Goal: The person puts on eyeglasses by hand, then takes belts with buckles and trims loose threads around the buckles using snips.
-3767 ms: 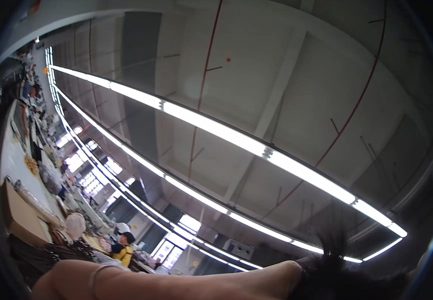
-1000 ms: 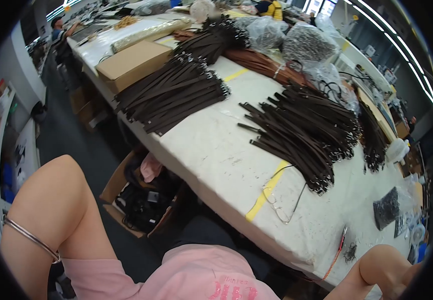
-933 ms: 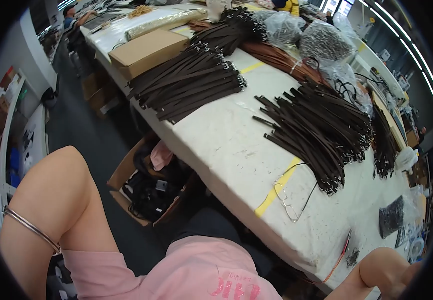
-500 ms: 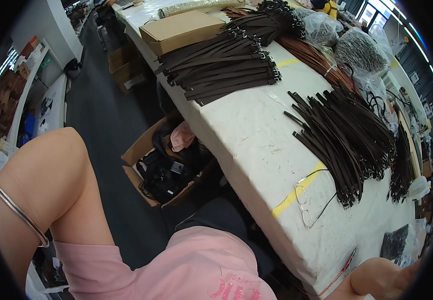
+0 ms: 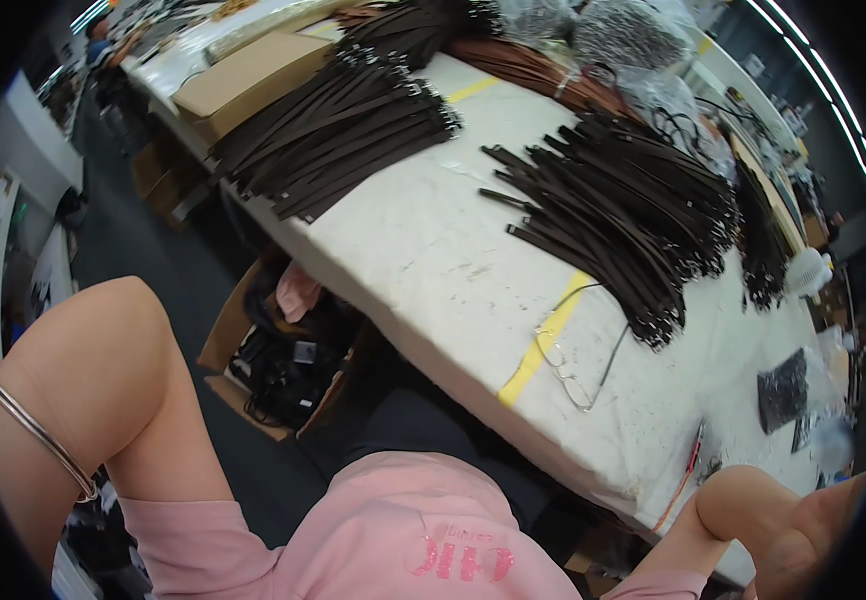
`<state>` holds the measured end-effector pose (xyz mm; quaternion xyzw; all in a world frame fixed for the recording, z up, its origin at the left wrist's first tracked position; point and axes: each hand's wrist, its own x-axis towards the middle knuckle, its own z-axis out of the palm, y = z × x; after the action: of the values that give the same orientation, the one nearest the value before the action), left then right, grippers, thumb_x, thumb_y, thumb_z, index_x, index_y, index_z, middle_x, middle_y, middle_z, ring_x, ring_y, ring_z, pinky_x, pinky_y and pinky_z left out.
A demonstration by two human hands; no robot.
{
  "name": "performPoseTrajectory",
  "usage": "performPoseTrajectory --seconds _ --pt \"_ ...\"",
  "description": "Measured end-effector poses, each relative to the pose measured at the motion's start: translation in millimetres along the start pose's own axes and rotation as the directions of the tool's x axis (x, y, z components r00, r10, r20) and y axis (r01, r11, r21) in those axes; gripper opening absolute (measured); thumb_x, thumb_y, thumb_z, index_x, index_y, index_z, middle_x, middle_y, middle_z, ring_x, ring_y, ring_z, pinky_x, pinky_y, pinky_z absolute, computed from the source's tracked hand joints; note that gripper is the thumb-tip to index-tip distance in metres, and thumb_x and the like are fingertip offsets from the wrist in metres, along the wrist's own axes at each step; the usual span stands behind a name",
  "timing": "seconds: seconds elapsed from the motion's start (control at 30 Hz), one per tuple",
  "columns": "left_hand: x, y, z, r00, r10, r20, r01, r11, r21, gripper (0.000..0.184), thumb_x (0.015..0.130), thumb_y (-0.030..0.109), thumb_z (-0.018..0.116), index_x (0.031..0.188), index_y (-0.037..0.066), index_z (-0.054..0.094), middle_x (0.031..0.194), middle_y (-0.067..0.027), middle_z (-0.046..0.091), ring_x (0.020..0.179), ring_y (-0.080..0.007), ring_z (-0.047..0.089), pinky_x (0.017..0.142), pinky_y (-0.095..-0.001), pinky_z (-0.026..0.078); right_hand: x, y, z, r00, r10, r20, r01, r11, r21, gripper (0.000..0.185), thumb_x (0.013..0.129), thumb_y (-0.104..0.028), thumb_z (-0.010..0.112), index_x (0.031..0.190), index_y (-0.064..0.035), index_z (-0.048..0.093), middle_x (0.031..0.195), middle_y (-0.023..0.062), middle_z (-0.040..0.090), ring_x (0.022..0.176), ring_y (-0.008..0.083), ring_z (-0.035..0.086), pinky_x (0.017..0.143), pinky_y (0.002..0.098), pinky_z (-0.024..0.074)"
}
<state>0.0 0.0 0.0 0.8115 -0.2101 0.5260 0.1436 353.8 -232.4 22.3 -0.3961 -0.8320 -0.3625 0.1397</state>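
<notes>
My left arm (image 5: pixel 103 380) is bent at the left edge, with a silver bangle (image 5: pixel 38 435) round it; the left hand lies outside the picture. My right arm (image 5: pixel 743 505) bends up at the lower right, and its hand is cut off by the dark rim. Neither hand is seen touching anything. Closest to the right arm on the white-covered table (image 5: pixel 403 260) are a thin red tool (image 5: pixel 694 450) and a pair of eyeglasses (image 5: pixel 565 372) with arms unfolded. Beyond them lies a fanned pile of dark brown straps (image 5: pixel 613 210) with metal ends.
More dark straps (image 5: pixel 343 130) lie beside a closed cardboard box (image 5: pixel 248 85). Brown cords (image 5: pixel 513 68) and plastic bags (image 5: pixel 628 35) sit at the back. An open carton (image 5: pixel 218 345) with black items stands beside the table. Another person (image 5: pixel 103 50) is at the far left.
My view has turned, so the table and straps sit further left and higher. More of the right arm and the table's right side shows. The table items look unmoved.
</notes>
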Motion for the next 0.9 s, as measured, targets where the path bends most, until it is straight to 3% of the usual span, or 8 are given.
performPoseTrajectory --seconds 0.2,0.37,0.5,0.7,0.8,0.83,0.87,0.9 --pt "-0.7 -32.2 4.2 1.000 0.030 -0.010 -0.031 0.995 -0.091 0.013 0.086 0.009 0.051 0.090 -0.001 0.058 0.084 -0.0089 0.061 0.079 -0.0170 0.057 0.069 -0.0293 0.046 -4.1 -2.1 88.4 0.910 0.371 -0.183 -0.375 0.927 0.012 0.028 0.091 -0.015 0.049 0.113 0.0030 0.048 0.095 0.0216 0.061 0.085 0.0352 0.062 0.084 0.0589 0.0441" --pt "3.7 -49.4 14.5 0.998 0.068 -0.019 -0.069 0.989 -0.134 0.014 0.086 0.009 0.051 0.091 -0.002 0.058 0.084 -0.0095 0.061 0.078 -0.0171 0.057 0.069 -0.0289 0.046 -37.3 -8.7 158.1 0.880 0.465 0.101 -0.475 0.870 0.133 0.027 0.073 -0.002 0.066 0.099 -0.0053 0.060 0.080 0.0083 0.062 0.071 0.0225 0.062 0.073 0.0367 0.0486" --pt "8.2 -55.9 23.2 0.996 0.086 -0.029 -0.089 0.986 -0.141 0.015 0.087 0.009 0.050 0.091 -0.002 0.058 0.084 -0.0099 0.061 0.078 -0.0171 0.058 0.069 -0.0287 0.047 -98.9 -26.9 219.5 0.659 0.625 0.418 -0.713 0.697 0.081 0.019 0.075 -0.010 0.067 0.092 -0.0067 0.061 0.069 0.0036 0.060 0.061 0.0210 0.059 0.056 0.0329 0.0448" --pt "10.6 -55.0 30.0 0.990 0.128 -0.060 -0.134 0.984 -0.114 0.016 0.087 0.009 0.049 0.092 -0.003 0.058 0.084 -0.0105 0.061 0.077 -0.0172 0.058 0.069 -0.0283 0.047 -117.0 -23.7 228.8 0.481 0.759 0.439 -0.876 0.434 0.210 0.021 0.080 -0.018 0.066 0.095 -0.0045 0.059 0.076 0.0073 0.064 0.065 0.0217 0.061 0.055 0.0313 0.0476" --pt "17.6 -51.6 30.0 0.989 0.133 -0.060 -0.138 0.988 -0.075 0.017 0.087 0.009 0.048 0.093 -0.003 0.058 0.084 -0.0108 0.061 0.077 -0.0173 0.058 0.069 -0.0281 0.047 -73.3 9.3 133.1 0.645 0.708 -0.287 -0.695 0.700 0.165 0.020 0.082 -0.012 0.061 0.098 0.0001 0.060 0.092 0.0118 0.064 0.078 0.0175 0.061 0.068 0.0279 0.0488" --pt "20.7 -50.5 29.9 0.990 0.134 -0.055 -0.137 0.989 -0.056 0.017 0.088 0.009 0.048 0.093 -0.004 0.058 0.084 -0.0109 0.061 0.077 -0.0173 0.058 0.069 -0.0280 0.047 -46.1 5.0 91.7 0.523 0.649 -0.552 -0.491 0.759 0.427 0.039 0.090 -0.027 0.052 0.115 0.0030 0.051 0.106 0.0182 0.061 0.097 0.0309 0.059 0.080 0.0334 0.0491" --pt "24.7 -48.6 29.2 0.989 0.135 -0.056 -0.137 0.990 -0.040 0.017 0.088 0.009 0.048 0.093 -0.004 0.058 0.084 -0.0110 0.061 0.077 -0.0173 0.058 0.069 -0.0279 0.047 -77.6 -0.8 37.1 0.315 0.457 -0.832 -0.432 0.850 0.303 0.051 0.091 -0.035 0.045 0.124 0.0028 0.042 0.115 0.0172 0.056 0.102 0.0305 0.056 0.082 0.0359 0.0489" --pt "28.4 -45.9 28.0 0.988 0.144 -0.056 -0.145 0.989 -0.015 0.017 0.088 0.009 0.048 0.093 -0.004 0.058 0.084 -0.0111 0.061 0.077 -0.0173 0.058 0.069 -0.0279 0.047 -20.7 5.6 -0.1 0.336 -0.150 -0.930 -0.265 0.932 -0.246 0.052 0.088 -0.036 0.058 0.129 -0.0108 0.040 0.124 0.0127 0.052 0.106 0.0318 0.052 0.094 0.0423 0.0421"
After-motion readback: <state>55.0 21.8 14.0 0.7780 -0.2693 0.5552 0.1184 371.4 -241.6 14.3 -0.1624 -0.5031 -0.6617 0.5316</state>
